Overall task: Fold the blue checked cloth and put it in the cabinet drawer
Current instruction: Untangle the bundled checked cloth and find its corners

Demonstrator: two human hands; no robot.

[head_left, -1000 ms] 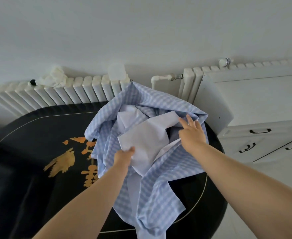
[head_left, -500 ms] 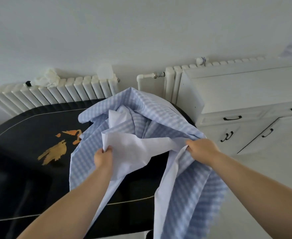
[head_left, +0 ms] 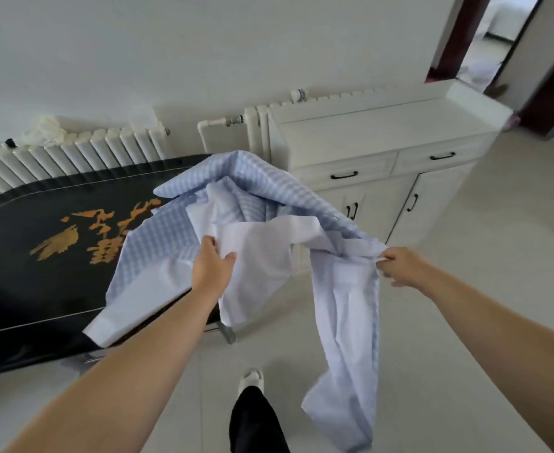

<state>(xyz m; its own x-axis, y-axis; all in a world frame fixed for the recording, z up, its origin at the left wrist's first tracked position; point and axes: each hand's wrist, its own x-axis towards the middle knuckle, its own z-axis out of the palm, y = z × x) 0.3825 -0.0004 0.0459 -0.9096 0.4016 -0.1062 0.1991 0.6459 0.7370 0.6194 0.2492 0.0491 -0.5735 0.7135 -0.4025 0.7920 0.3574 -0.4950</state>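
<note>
Head view: blue checked cloth (head_left: 262, 188) unfolded, crumpled, white underside showing.

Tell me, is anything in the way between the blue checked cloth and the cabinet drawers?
Nothing visible stands between them. The blue checked cloth hangs from the left hand and right hand, just before the white cabinet. Both drawers are closed, though, so one must be opened first.

Since a second ago the blue checked cotton cloth (head_left: 256, 191) has been lifted off the black lacquered worktop (head_left: 40, 223) and drawn toward the lower right of the frame. The left hand (head_left: 212, 266) and right hand (head_left: 399, 264) have moved apart, stretching the cloth's white underside between them, and a long end now hangs toward the floor.
</note>
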